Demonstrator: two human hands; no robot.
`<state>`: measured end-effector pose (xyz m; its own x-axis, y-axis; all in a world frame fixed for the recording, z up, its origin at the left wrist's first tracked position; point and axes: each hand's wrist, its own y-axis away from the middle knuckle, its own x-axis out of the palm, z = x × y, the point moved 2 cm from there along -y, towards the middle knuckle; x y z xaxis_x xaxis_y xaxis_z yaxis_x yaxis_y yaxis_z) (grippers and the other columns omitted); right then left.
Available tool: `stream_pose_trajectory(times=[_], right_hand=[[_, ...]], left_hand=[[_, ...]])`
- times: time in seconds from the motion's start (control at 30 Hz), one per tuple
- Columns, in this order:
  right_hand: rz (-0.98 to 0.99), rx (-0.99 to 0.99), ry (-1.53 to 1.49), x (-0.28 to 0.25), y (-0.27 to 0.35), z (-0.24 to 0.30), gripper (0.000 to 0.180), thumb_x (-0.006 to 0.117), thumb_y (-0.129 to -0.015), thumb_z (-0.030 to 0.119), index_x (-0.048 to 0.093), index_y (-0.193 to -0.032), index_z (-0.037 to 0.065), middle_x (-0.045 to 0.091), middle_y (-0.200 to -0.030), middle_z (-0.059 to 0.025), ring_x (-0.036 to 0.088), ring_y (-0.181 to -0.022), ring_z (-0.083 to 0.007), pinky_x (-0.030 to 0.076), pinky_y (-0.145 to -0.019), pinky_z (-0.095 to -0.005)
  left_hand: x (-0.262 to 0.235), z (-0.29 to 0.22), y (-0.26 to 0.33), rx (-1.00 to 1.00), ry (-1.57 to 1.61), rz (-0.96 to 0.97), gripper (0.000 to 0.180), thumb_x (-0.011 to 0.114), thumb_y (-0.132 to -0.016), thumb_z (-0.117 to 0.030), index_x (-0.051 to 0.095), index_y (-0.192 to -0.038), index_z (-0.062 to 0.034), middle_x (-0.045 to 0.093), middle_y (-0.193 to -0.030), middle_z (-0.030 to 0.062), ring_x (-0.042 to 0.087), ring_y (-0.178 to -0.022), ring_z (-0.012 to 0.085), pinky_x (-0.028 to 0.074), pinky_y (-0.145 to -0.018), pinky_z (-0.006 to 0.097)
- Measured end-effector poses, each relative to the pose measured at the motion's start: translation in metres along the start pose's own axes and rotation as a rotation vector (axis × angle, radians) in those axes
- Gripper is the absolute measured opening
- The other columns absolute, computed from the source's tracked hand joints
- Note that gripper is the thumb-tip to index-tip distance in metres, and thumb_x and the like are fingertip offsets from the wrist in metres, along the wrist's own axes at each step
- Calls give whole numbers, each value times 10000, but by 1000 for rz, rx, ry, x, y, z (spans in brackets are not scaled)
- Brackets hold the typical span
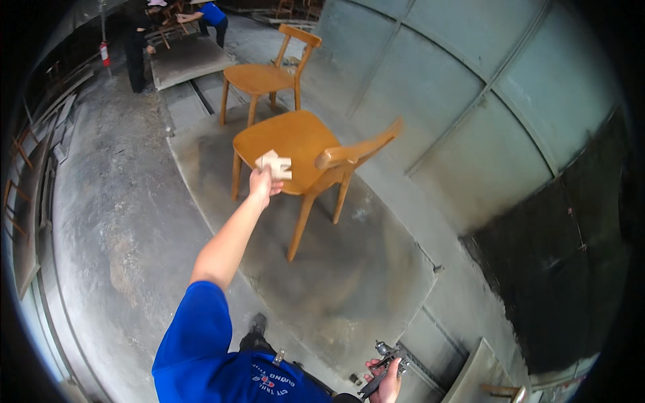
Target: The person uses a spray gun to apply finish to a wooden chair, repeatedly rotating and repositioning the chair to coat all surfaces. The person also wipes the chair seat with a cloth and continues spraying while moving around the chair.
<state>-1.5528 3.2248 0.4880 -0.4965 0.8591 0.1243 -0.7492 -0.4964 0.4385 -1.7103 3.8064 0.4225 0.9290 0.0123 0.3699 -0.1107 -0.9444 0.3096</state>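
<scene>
My left hand [263,186] is stretched forward, its fingers closed on a pale, flat piece with notched edges [277,164]; its exact kind I cannot make out. Behind that piece is the seat of a wooden chair [285,138], orange-brown, with its curved backrest toward the right. Whether the piece touches the seat I cannot tell. Low in the view, close to my body, my right hand [388,385] grips a metal spray gun [381,366].
A second wooden chair [259,79] stands just beyond, on the same grey platform [356,282]. Stained metal wall panels [463,87] rise on the right. Two people [213,15] work near chairs at the far left, by a red fire extinguisher [104,54]. Another board [480,373] lies at lower right.
</scene>
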Motion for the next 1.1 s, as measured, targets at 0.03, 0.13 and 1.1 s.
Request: stream_pose_trajectory(times=[0.03,0.13,1.1], right_hand=[[-85,-103,22,2,5,-3,461,488,-1035,502,537,-1306,133,634,-923,-79,609,-756,-178,541,-614,-336],[-166,-24,-73,1,21,-9,468,486,-1039,489,522,-1309,109,633,-888,-96,603,-700,-197,535,-593,-329],[-709,-129,-313,-111,234,-27,512,453,-1014,602,588,-1075,113,562,-675,-29,492,-493,-115,377,-437,-235]], left_hand=[[1,12,-11,-38,-36,-151,456,519,-996,-388,465,-1256,-17,672,-986,165,681,-699,234,563,-573,366],[0,55,-51,-113,-77,-518,538,559,-971,-421,443,-1240,30,638,-1051,229,681,-694,301,573,-587,412],[152,389,494,-1449,-641,1108,233,558,-924,-304,659,-964,-98,687,-888,73,658,-763,269,533,-649,411]])
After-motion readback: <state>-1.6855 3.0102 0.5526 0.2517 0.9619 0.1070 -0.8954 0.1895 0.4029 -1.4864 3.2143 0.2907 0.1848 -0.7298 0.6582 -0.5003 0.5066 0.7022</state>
